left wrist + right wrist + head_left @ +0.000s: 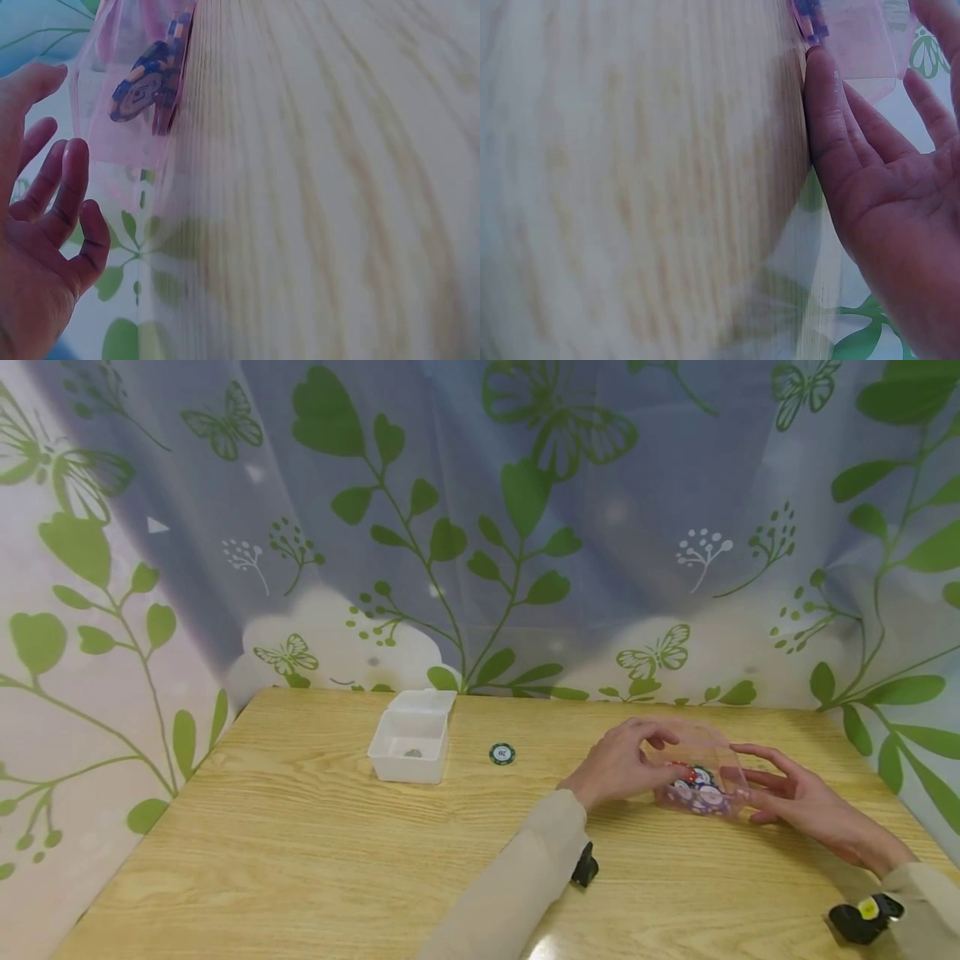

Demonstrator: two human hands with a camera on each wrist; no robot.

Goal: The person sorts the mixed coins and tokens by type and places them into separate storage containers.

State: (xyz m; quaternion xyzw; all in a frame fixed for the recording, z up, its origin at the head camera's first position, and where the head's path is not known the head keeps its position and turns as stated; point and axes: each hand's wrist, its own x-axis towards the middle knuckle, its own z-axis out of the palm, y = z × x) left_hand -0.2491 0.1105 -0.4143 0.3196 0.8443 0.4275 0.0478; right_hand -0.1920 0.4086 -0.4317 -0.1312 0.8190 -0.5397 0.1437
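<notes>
A clear plastic box point(701, 777) with several poker chips inside stands on the wooden table point(300, 860) at the right. My left hand point(656, 752) hovers at its left side with fingers loosely bent and holds nothing. The left wrist view shows a gap between that hand point(56, 217) and the box point(135, 90). At the box's right side my right hand point(757, 781) lies with straight fingers, palm toward the box point(855, 30). Whether the right hand point(877, 172) touches the box I cannot tell. A single green chip point(502, 753) lies left of the hands.
A white open box point(408, 745) with its lid back stands at the middle rear of the table, something small inside. A leaf-and-butterfly curtain point(525, 527) hangs behind the far edge. Black wrist cameras point(585, 864) sit on both sleeves.
</notes>
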